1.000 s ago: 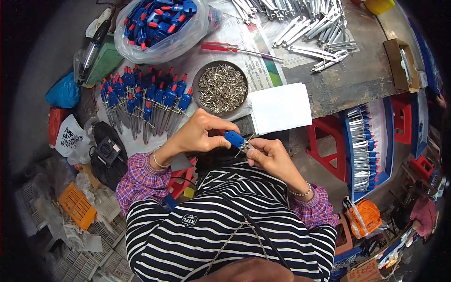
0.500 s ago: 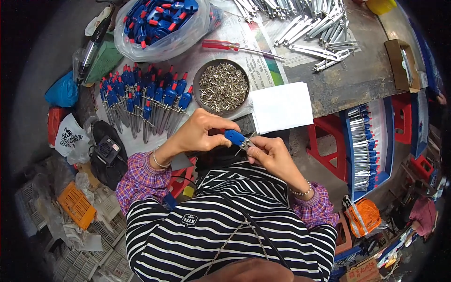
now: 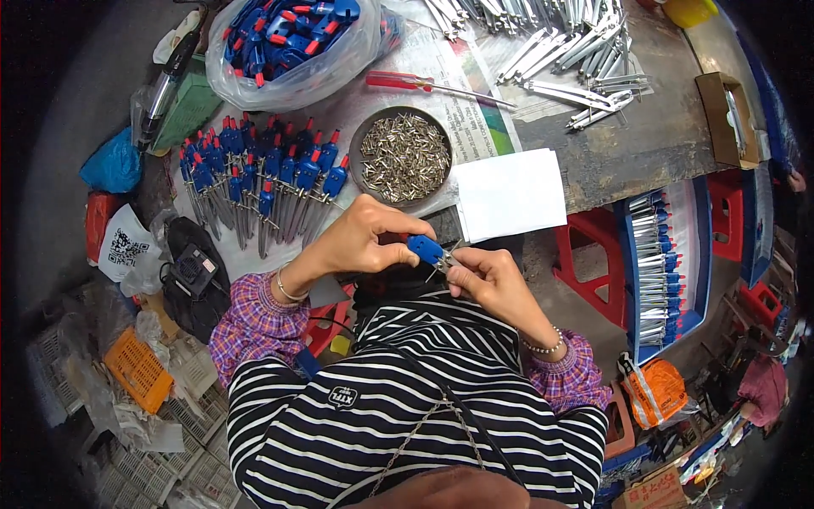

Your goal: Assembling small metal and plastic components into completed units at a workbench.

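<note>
A drawing compass with a blue plastic head (image 3: 425,249) and metal legs is held low in front of my body. My left hand (image 3: 366,239) pinches the blue head between thumb and fingers. At its metal end, my right hand (image 3: 492,280) grips the legs, whose tips are mostly hidden by the fingers. A thin metal bar sticks out across the piece. Just beyond my hands stands a round bowl (image 3: 357,153) full of small metal pins (image 3: 404,159). Many similar compasses (image 3: 263,178) with blue heads and red tips lie fanned out to the left.
At the back, a clear plastic bag (image 3: 229,85) holds blue heads. A red-handled screwdriver (image 3: 398,81) lies near white paper sheets (image 3: 510,195). Silver legs (image 3: 577,51) are heaped back right. A blue tray (image 3: 697,254) of compasses and a red stool (image 3: 593,263) stand at right.
</note>
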